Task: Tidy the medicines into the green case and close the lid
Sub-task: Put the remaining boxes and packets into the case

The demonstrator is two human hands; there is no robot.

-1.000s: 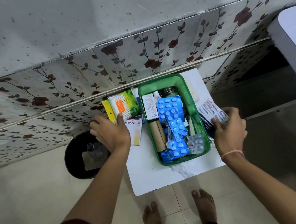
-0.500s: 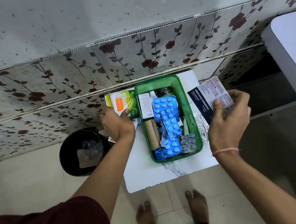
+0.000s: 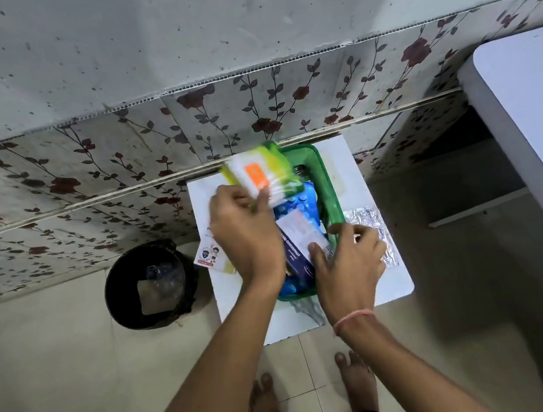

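The green case [image 3: 326,178] stands open on a small white table [image 3: 392,279], with blue pill strips [image 3: 300,202] inside. My left hand [image 3: 246,233] grips a white, green and orange packet [image 3: 260,174], blurred, over the case's far left part. My right hand [image 3: 347,265] presses a dark blue and white medicine box [image 3: 298,240] down into the near part of the case, thumb on the box. A silver foil strip [image 3: 374,226] lies on the table right of the case. A small white box with a picture [image 3: 209,253] lies at the table's left edge. No lid shows.
A black bin [image 3: 151,284] with clear wrappers inside stands on the floor left of the table. A flowered wall panel [image 3: 251,111] runs just behind the table. A pale grey tabletop [image 3: 535,122] juts in at the right. My bare feet [image 3: 355,378] stand on beige tiles.
My left hand lifted the green and orange packet from the table and swung it over the case. My right hand brought the dark blue box from the right down into the case.
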